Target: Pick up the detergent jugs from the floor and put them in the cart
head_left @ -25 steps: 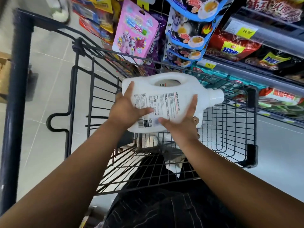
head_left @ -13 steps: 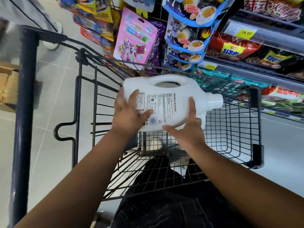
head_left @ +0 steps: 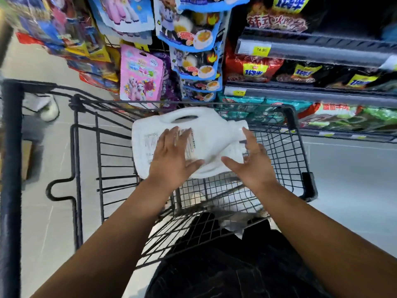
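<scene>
Obs., store aisle, person standing at the cart (head_left: 281, 147).

Jug (head_left: 206, 130): white, lying on its side inside the wire basket, below the rim. Grip handle faces the far wall of the basket; neck and cap point to the person's right. Printed label faces up. The jug is blurred, so I cannot tell whether it rests on the basket floor or is just above it.

Left hand (head_left: 171, 160): laid flat on the label, fingers straight and close together, thumb spread toward the right. Nothing is curled round the jug; the palm lies on top of it.

Right hand (head_left: 253, 166): open, fingers spread and slightly bent, just beside the neck. Its index fingertip is at the neck and its thumb lies over the lower edge of the body. I cannot tell whether either touches. It grips nothing.

Both forearms reach in over the near edge of the basket. Dark clothing (head_left: 225, 276) shows below them through the wire.

Surroundings: thick dark push bar (head_left: 10, 168) at far left. Pale tiled floor (head_left: 49, 211) under and around the cart. A white shoe (head_left: 50, 110) is on the floor beyond the left side of the cart. Beyond the basket hang a pink packet (head_left: 139, 76) and blue packets (head_left: 193, 61). To the right stand shelves (head_left: 311, 54) of bagged snacks with a yellow price tag (head_left: 261, 50) on the edge strip.
</scene>
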The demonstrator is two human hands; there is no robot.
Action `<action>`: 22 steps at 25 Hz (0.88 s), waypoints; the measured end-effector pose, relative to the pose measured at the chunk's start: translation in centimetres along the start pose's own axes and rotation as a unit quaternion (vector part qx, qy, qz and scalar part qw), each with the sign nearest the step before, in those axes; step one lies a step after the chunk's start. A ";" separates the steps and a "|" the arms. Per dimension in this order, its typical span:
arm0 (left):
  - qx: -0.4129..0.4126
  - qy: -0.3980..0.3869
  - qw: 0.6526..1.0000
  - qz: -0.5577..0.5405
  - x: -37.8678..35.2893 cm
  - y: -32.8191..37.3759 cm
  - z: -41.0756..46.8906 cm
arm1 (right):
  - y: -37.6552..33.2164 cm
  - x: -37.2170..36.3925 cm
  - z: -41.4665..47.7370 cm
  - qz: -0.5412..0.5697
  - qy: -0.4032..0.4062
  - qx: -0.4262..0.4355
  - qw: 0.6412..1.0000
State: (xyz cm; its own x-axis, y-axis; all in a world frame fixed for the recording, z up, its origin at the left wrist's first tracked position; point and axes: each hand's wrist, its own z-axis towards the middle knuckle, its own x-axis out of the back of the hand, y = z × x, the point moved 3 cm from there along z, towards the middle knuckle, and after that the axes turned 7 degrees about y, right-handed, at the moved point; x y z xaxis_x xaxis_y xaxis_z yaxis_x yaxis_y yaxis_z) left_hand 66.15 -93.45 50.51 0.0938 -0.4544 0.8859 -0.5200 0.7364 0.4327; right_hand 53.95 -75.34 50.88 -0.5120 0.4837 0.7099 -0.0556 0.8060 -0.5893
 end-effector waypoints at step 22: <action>-0.414 -0.179 0.892 -0.014 -18.5 69.2 -7.7 | 45.4 48.7 -16.8 0.158 0.390 -0.143 0.896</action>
State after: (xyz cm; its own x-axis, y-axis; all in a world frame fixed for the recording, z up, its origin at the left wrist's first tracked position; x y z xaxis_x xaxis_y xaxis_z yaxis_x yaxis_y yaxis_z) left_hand 34.98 -30.25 65.39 -0.2583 -0.5003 0.8264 0.2975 0.7727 0.5608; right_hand 40.87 -9.42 65.16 0.2978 0.7047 0.6440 0.2660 0.5866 -0.7650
